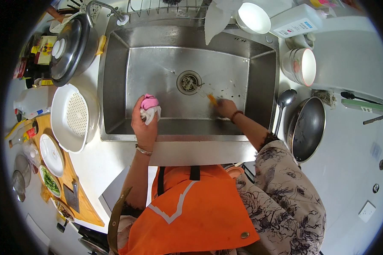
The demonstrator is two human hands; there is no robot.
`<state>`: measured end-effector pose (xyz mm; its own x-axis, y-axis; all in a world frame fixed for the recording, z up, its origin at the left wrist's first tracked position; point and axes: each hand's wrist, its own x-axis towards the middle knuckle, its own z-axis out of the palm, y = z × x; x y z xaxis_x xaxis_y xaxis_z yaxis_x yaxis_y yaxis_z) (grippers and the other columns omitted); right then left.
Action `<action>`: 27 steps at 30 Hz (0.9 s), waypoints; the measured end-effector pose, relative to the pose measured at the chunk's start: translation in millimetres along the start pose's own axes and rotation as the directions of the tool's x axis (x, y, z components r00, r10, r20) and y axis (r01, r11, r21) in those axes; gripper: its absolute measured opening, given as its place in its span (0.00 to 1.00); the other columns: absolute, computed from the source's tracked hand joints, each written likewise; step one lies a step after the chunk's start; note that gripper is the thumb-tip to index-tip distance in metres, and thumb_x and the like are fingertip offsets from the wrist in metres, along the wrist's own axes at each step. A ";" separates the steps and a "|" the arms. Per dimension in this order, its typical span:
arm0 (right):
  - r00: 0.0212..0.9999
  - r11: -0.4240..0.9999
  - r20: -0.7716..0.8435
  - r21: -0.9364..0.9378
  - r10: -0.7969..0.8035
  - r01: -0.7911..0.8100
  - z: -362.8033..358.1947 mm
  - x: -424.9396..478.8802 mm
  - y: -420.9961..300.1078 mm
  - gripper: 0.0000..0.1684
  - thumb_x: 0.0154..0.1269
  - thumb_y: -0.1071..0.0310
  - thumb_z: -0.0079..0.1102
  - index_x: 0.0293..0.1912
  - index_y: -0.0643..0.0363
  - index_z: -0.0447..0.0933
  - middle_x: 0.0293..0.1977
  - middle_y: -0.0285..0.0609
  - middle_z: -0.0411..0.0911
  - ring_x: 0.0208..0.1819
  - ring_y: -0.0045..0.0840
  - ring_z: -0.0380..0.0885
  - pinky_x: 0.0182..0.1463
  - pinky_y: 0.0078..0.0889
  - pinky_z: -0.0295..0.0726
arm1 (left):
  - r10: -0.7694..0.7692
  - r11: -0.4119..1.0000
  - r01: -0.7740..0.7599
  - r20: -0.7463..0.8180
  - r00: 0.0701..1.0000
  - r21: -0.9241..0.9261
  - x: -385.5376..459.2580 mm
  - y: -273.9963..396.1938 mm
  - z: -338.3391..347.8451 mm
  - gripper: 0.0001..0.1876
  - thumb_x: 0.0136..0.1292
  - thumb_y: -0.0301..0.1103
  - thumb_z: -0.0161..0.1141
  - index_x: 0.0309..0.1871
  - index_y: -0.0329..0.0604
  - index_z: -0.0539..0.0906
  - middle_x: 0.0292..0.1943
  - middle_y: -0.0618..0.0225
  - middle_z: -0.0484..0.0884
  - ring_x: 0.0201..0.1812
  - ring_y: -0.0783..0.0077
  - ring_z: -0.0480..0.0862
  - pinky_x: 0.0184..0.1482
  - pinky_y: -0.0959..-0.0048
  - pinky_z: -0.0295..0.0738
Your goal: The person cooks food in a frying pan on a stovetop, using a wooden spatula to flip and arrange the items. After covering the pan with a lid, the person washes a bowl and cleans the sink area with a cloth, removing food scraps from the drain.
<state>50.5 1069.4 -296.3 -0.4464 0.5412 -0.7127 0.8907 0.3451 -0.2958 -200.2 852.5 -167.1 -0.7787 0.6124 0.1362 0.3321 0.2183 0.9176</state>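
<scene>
My left hand point(143, 122) is at the front left of the stainless steel sink point(159, 71), with its fingers closed around a crumpled pink and white cloth point(150, 103). Inside the sink, to the right, my right hand point(226, 109) grips a small orange-yellow item point(212, 99). Motion blur hides what kind of thing it is, and its far end points toward the drain strainer point(189, 83). Food scraps sit in that strainer. Dark bits point(234, 95) are scattered on the sink floor just beyond my right hand.
On the left stand a lidded pot point(71, 47), a white strainer basket point(91, 118) and a wooden board point(86, 207) bearing a cleaver point(72, 199) and dishes. A faucet point(115, 14) rises at the back left. Stacked bowls point(305, 67), a ladle point(285, 98) and a wok point(308, 129) line the right side.
</scene>
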 end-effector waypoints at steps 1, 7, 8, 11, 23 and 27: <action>0.999 0.995 -0.036 0.103 -0.002 0.006 -2.4 12.6 -19.4 0.18 0.59 0.62 0.64 0.45 0.65 0.78 0.40 0.57 0.81 0.43 0.43 0.81 0.47 0.40 0.79 | -0.001 1.000 0.001 0.006 1.000 -0.023 0.8 0.5 0.7 0.29 0.54 0.16 0.64 0.61 0.39 0.74 0.50 0.58 0.80 0.48 0.67 0.82 0.50 0.72 0.77; 0.949 0.871 -0.309 0.450 -0.056 0.197 -47.7 33.9 -54.6 0.21 0.58 0.64 0.65 0.46 0.64 0.72 0.41 0.55 0.81 0.40 0.42 0.81 0.46 0.39 0.79 | 0.011 1.000 -0.010 0.027 1.000 -0.021 3.0 1.9 -0.1 0.29 0.54 0.16 0.64 0.62 0.39 0.74 0.50 0.59 0.80 0.48 0.68 0.82 0.52 0.72 0.77; 0.952 0.881 -0.303 0.438 -0.041 0.177 -62.9 17.7 -48.5 0.22 0.58 0.63 0.65 0.48 0.64 0.71 0.42 0.55 0.81 0.41 0.42 0.82 0.47 0.38 0.79 | -0.015 0.999 0.016 0.019 1.000 -0.043 0.1 0.8 0.5 0.29 0.54 0.17 0.64 0.62 0.39 0.74 0.50 0.59 0.80 0.48 0.68 0.82 0.52 0.72 0.77; 0.902 0.987 -0.429 0.159 0.044 0.028 -66.0 -0.2 23.5 0.25 0.59 0.64 0.64 0.54 0.61 0.68 0.43 0.54 0.81 0.45 0.41 0.82 0.49 0.39 0.80 | 0.007 1.000 -0.006 0.037 0.999 -0.006 0.1 -1.5 4.9 0.29 0.53 0.18 0.65 0.62 0.40 0.74 0.49 0.60 0.80 0.48 0.69 0.81 0.51 0.72 0.76; 0.867 0.869 -0.497 0.411 -0.038 0.274 -35.0 17.5 -42.7 0.19 0.61 0.70 0.60 0.51 0.62 0.72 0.49 0.54 0.77 0.50 0.46 0.77 0.52 0.42 0.77 | -0.066 0.906 -0.146 0.473 0.879 0.398 -1.8 10.7 15.5 0.31 0.50 0.30 0.68 0.61 0.53 0.74 0.45 0.62 0.81 0.40 0.54 0.84 0.39 0.59 0.80; 0.748 0.924 -0.584 0.367 0.316 -0.104 -32.2 5.1 45.8 0.19 0.60 0.72 0.55 0.53 0.59 0.71 0.45 0.53 0.78 0.46 0.47 0.78 0.50 0.44 0.77 | -0.091 0.914 -0.119 0.483 0.871 0.387 -9.9 14.8 27.7 0.30 0.52 0.30 0.67 0.61 0.55 0.73 0.45 0.63 0.81 0.39 0.54 0.84 0.38 0.59 0.80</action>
<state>86.3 1112.7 -293.0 -0.1025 0.9615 -0.2551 0.9012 -0.0188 -0.4329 -172.8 870.7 -165.2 -0.4513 0.8804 -0.1458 0.6022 0.4210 0.6784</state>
